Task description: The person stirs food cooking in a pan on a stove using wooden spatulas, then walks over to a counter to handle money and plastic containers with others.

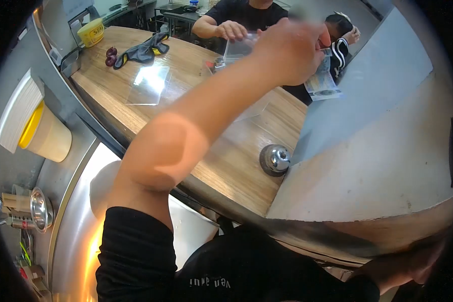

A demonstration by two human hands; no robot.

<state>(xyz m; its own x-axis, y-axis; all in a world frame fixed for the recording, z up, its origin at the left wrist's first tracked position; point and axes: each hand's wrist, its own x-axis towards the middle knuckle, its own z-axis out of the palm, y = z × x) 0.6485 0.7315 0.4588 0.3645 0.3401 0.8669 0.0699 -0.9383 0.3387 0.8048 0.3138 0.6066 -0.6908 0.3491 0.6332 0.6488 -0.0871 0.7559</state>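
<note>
- Nearest the camera, the black shirt (pixel 221 267) fills the bottom, and the bare left forearm (pixel 206 108) slants up and rightward across the wooden counter (pixel 236 166).
- At its end the left hand (pixel 292 53) is curled closed, apparently pinching a printed paper (pixel 324 91); the exact fingertip contact is partly hidden.
- That paper hangs just below the fingers, beside the pale partition (pixel 372 95). Its long axis runs roughly up and down, upper end at the fingers, lower end pointing downward, with a printed face toward the camera.
- Low at the right edge, the right hand (pixel 425 261) is dark and blurred; whether it grips anything I cannot tell.
- Silver call bell (pixel 275 160): upright on the counter, near the partition's foot.
- Across the counter, another person (pixel 244 22) has a hand on a clear container (pixel 239 49).
</note>
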